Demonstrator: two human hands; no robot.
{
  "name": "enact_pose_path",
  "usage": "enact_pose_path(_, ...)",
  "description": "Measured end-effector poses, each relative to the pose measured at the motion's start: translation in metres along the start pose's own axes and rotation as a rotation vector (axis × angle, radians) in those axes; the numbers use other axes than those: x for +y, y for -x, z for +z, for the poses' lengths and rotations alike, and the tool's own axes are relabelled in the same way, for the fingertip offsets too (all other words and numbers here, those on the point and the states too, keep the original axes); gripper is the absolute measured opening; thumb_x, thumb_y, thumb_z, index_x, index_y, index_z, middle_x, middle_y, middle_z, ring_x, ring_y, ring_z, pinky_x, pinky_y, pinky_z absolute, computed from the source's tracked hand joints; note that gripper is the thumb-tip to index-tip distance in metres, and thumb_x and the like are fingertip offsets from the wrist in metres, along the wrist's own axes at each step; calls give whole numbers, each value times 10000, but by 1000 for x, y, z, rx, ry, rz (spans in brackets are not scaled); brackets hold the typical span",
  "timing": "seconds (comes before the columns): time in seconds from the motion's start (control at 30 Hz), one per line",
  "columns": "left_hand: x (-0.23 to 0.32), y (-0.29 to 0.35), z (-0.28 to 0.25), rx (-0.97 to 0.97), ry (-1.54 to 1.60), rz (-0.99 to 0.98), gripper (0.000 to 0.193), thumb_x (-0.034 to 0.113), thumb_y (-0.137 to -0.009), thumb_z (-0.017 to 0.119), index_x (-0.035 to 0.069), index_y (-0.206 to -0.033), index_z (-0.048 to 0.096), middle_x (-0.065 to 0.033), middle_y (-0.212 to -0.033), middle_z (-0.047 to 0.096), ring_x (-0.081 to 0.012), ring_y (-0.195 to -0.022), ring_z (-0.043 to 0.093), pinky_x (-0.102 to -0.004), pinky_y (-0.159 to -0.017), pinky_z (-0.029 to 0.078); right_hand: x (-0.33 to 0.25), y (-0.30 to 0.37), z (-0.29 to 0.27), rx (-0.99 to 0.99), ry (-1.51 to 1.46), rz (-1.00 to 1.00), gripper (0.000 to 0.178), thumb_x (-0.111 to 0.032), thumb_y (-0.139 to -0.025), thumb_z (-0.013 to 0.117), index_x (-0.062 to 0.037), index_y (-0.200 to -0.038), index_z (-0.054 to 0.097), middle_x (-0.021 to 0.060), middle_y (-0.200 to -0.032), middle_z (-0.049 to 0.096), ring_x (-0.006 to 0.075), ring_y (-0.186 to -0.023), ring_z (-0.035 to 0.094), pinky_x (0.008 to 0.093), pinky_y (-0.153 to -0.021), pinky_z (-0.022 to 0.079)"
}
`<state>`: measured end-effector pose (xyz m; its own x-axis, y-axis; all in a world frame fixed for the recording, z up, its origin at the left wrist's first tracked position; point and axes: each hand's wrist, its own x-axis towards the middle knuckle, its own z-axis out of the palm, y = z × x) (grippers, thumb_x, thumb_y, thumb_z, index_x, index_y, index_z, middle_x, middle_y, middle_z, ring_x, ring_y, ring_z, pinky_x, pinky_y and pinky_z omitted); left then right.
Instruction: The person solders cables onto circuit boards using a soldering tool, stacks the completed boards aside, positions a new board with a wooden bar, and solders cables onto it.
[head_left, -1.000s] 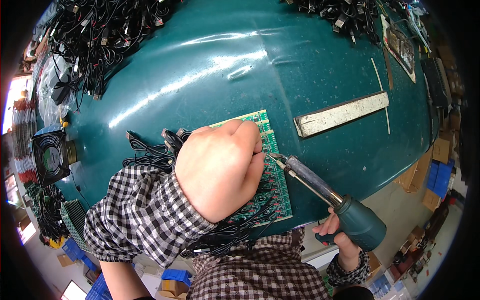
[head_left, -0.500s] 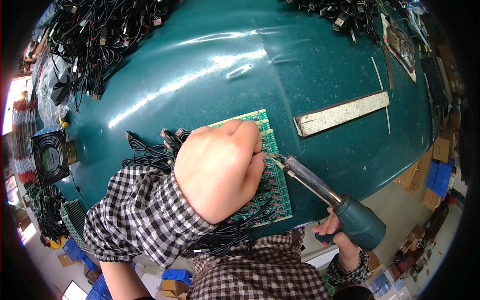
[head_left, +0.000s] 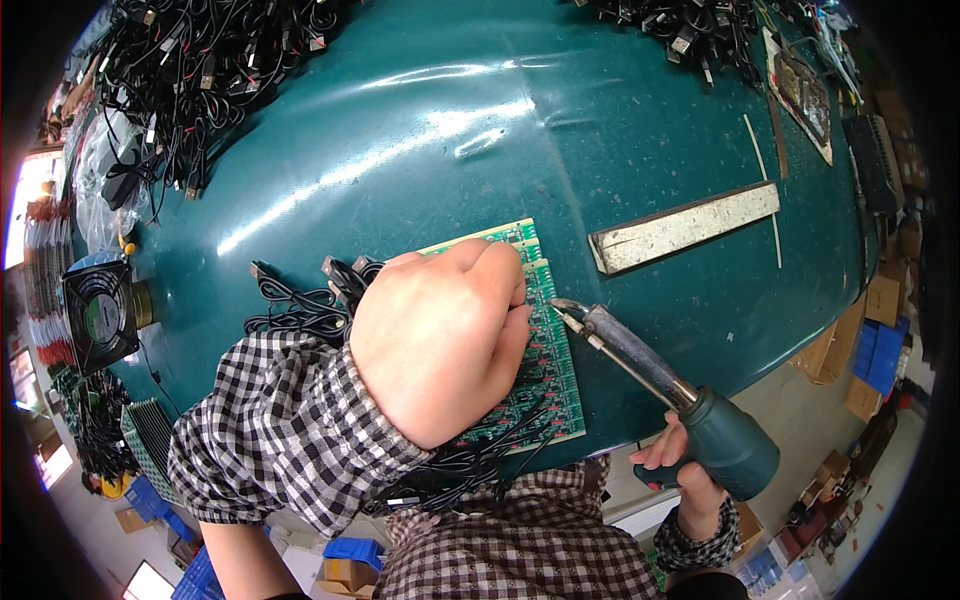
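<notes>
left hand point(head_left: 430, 335): centre of frame, fingers curled over the green board point(head_left: 560, 385), same pose as in the earlier frames; fingertips hidden, cannot tell whether they grip anything. right hand point(head_left: 695, 485): lower right, grasping the handle of the iron point(head_left: 640, 352). change: iron drawn slightly rightward; its tip, close by the left thumb half a second ago, now sits at the board's right edge, apart from the thumb. board and pale bar point(head_left: 690, 230), right of centre, unmoved.
</notes>
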<state>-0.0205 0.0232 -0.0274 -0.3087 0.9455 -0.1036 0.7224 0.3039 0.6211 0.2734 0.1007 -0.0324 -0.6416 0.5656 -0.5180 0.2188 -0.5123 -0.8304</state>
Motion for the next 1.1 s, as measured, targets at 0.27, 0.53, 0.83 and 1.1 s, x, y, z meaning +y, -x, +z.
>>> enact_pose_path(0.27,0,1,0,8,-1,10,144,58,-746,697,48,-772,556,-82,-695,578,-237,-574,605,-352,-538,467,-8,-15,-4,40,-210,-134,756,-393,-839,729,145,-1260,406,88,-821,557,223,-778,625,463,-762,599)
enact_pose_path(0.53,0,2,3,30,0,36,146,57,-753,694,47,-777,549,-85,-696,584,-252,-588,612,-357,-544,472,2,-76,-16,-62,-475,-420,546,-370,-1009,441,120,-1247,403,75,-779,513,170,-718,588,362,-590,627)
enact_pose_path(0.83,4,4,-10,-44,-82,76,175,62,-738,712,45,-839,569,-100,-813,599,-282,-729,623,-386,-663,486,4,-85,-22,-101,-510,-467,561,-402,-1002,448,108,-1232,408,60,-763,499,154,-683,559,323,-538,605)
enact_pose_path(1.1,-32,27,-66,-130,5,114,125,52,-818,684,2,-927,647,-154,-1033,628,-324,-946,622,-380,-819,503,1,-83,-23,-113,-541,-450,569,-417,-1004,442,96,-1246,399,50,-771,485,151,-677,519,314,-538,575)
